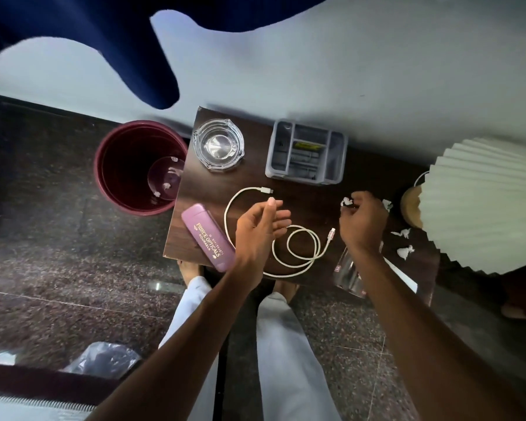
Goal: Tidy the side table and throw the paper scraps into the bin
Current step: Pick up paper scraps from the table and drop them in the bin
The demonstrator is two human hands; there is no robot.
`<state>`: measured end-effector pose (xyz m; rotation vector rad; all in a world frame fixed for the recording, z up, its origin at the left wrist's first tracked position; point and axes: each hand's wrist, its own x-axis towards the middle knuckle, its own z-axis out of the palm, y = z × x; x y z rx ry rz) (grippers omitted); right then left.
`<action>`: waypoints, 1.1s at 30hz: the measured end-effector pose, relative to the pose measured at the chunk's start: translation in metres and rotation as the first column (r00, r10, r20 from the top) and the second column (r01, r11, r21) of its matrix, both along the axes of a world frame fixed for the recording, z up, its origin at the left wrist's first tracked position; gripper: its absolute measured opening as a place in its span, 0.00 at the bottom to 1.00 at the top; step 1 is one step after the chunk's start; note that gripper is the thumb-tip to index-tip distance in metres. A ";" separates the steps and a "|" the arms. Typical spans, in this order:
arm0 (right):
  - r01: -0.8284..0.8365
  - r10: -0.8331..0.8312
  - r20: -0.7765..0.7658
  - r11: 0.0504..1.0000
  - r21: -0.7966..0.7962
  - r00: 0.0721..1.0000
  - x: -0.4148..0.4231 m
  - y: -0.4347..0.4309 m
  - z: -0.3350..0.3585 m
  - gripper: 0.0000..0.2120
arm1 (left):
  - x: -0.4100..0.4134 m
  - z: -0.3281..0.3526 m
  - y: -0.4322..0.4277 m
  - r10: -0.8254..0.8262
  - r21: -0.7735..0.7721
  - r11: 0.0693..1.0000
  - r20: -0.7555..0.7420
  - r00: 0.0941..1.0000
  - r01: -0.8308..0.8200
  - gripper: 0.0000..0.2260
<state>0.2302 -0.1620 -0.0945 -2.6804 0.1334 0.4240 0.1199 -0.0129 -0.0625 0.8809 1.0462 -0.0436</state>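
Note:
On the dark wooden side table, my right hand pinches a white paper scrap near the table's right part. More crumpled scraps lie to its right: one by the lamp base, one lower and one lowest. My left hand hovers with relaxed fingers over the coiled white charging cable, holding nothing. The maroon bin stands on the floor left of the table, with a few small scraps at its bottom.
A glass ashtray and a grey plastic organiser sit at the table's back. A purple spectacle case lies front left, a clear glass front right. A pleated white lamp shade overhangs the right end.

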 end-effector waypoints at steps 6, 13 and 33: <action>-0.077 0.072 -0.057 0.992 -0.099 0.996 0.007 -0.001 -0.015 0.17 | 0.007 -0.004 -0.014 -0.007 0.019 1.000 -0.039 0.999 0.007 0.14; -0.162 0.154 -0.088 0.983 -0.089 0.984 0.015 -0.002 -0.021 0.08 | 0.012 -0.010 -0.014 0.018 0.004 1.000 -0.037 0.999 -0.018 0.10; 0.059 0.052 -0.218 0.879 0.472 0.975 -0.073 0.097 0.033 0.08 | -0.019 -0.011 0.039 -0.112 0.179 0.977 -0.014 0.994 0.113 0.10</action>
